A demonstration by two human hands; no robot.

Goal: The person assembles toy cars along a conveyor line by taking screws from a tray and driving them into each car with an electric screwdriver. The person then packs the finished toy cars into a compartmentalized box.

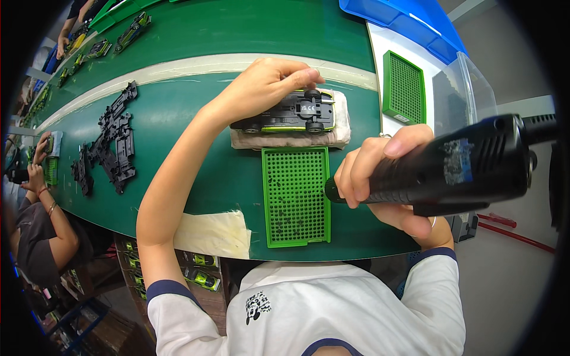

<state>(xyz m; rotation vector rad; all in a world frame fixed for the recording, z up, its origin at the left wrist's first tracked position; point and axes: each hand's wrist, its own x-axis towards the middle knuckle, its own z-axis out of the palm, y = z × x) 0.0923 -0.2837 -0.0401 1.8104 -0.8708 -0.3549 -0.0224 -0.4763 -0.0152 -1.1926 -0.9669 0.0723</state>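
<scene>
A toy car [300, 111] lies upside down on a cloth-covered pad [279, 140], its black underside and wheels facing up and yellow-green body showing at the edges. My left hand [270, 86] is on the car's far left side, fingers curled over it; the fingertips are partly hidden. In my right hand [380, 169] is a black electric screwdriver [457, 169], its nose pointing left at the right edge of a green perforated tray [297, 243]. Small dark screws are scattered in the tray's holes, mostly in its nearer part.
Black plastic chassis parts [116, 139] are piled on the left of the green table. Another green perforated tray [404, 88] stands at right, near a blue bin [409, 24] and a clear bin [475, 89]. A pale cloth [214, 233] lies at the near edge. Co-workers sit far left.
</scene>
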